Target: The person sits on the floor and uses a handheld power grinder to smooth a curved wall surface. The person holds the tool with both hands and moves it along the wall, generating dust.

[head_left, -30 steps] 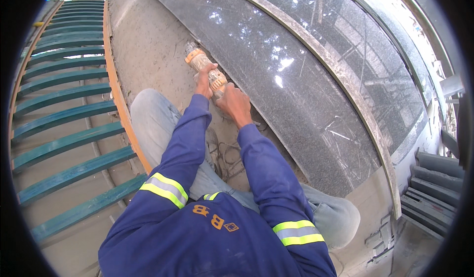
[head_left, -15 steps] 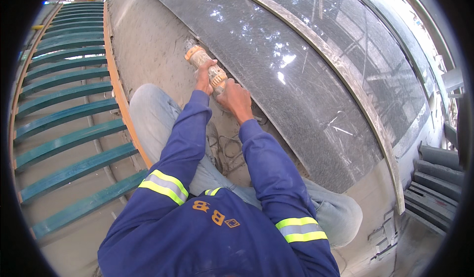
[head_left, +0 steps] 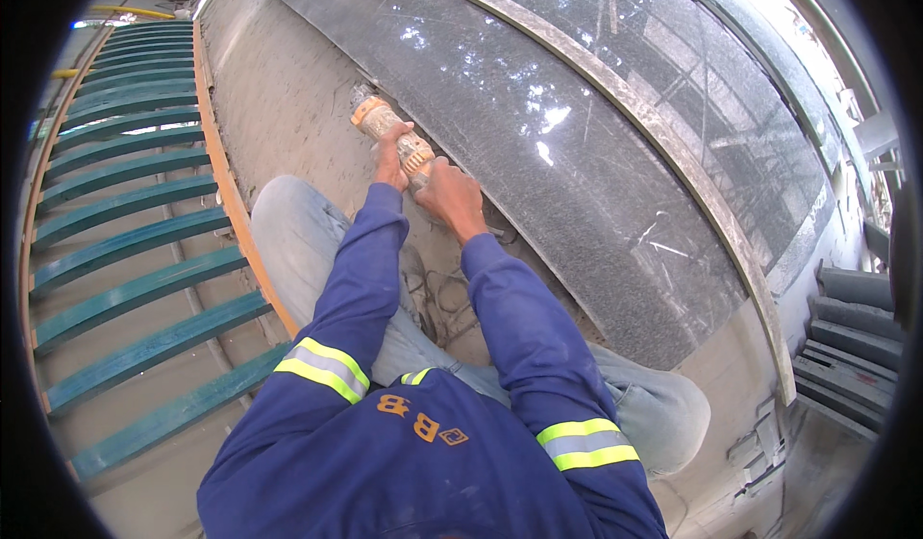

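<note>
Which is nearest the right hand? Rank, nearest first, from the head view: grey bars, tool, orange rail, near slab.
1. Tool: in the right hand.
2. Near slab: just right.
3. Orange rail: left.
4. Grey bars: far lower right.

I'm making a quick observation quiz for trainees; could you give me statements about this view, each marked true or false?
1. The left hand and right hand both grip the handheld power tool. True.
2. The teal-slatted rack is on the person's right. False: the rack is on the left.
3. A dark, glossy slab lies to the tool's right. True.
4. Gloves cover both hands. False: they are bare.
5. Both navy sleeves carry reflective bands. True.
</note>
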`<state>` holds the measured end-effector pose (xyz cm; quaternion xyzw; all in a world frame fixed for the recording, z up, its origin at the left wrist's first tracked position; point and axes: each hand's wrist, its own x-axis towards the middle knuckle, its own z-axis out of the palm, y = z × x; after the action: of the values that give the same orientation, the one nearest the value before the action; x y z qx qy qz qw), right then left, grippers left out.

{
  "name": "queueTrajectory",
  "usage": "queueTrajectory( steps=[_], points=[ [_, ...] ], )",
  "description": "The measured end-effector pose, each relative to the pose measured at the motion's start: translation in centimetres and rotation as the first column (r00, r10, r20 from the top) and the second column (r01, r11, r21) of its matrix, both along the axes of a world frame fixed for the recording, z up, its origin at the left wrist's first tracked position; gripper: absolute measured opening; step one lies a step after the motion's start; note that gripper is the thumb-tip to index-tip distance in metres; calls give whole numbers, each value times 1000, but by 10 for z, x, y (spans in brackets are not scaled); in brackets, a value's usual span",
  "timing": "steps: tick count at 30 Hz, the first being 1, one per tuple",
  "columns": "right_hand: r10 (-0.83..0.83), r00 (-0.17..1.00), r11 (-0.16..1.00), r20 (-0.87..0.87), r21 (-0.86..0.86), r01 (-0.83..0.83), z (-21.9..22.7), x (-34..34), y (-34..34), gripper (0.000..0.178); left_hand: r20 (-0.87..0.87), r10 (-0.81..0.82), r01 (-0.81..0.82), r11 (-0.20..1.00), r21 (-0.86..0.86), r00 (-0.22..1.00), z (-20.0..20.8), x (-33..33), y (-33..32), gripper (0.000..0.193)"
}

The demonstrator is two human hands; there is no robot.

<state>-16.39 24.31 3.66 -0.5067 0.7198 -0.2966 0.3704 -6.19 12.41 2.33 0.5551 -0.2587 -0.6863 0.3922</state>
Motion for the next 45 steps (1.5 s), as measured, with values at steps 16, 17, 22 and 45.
queueTrajectory(
  steps=[16,17,22,45],
  points=[
    [-7,1000,1000,-24,3,7,3,-3,13,30,43,30,-29,999,-27,999,6,-8,15,29],
    [-6,1000,1000,-18,4,6,3,-2,14,30,62,36,-34,999,-38,997,5,-7,15,29],
    [-7,1000,1000,10,28,7,3,-3,11,32,120,51,-48,998,-28,991,-5,-3,7,29],
    [2,999,998,34,55,-4,-1,-2,13,39,40,20,-18,999,-33,999,-8,1,8,34]
  ],
)
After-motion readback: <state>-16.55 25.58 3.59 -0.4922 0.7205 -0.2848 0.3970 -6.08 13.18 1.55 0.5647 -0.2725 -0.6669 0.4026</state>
